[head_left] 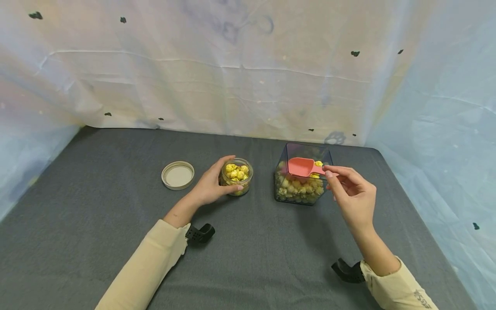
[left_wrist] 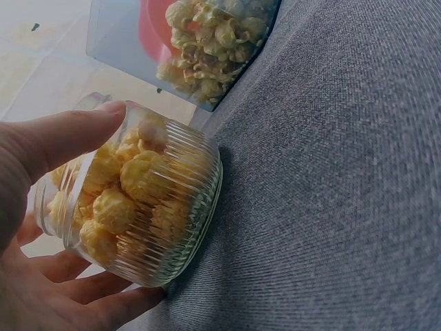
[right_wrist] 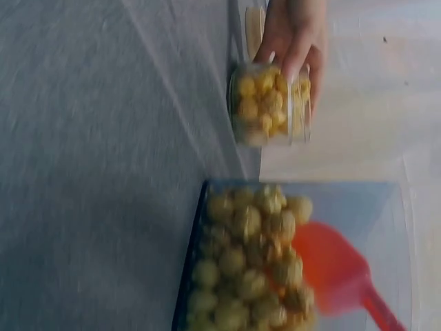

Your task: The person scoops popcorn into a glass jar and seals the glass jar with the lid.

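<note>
Meanwhile, left hand (head_left: pixel 211 186) wrapped round jar (head_left: pixel 237 176), right hand (head_left: pixel 353 196) pinching scoop (head_left: pixel 302 166) at box rim (head_left: pixel 303 146).

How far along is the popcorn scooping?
Looks nearly done: the jar, gripped by the left hand, is full of popcorn. The right hand pinches the pink scoop lying in the square box. Left: the lid lies off, beside the jar.

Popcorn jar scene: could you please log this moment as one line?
left hand: grips popcorn jar | right hand: pinches pink scoop in square container | lid: off
</note>
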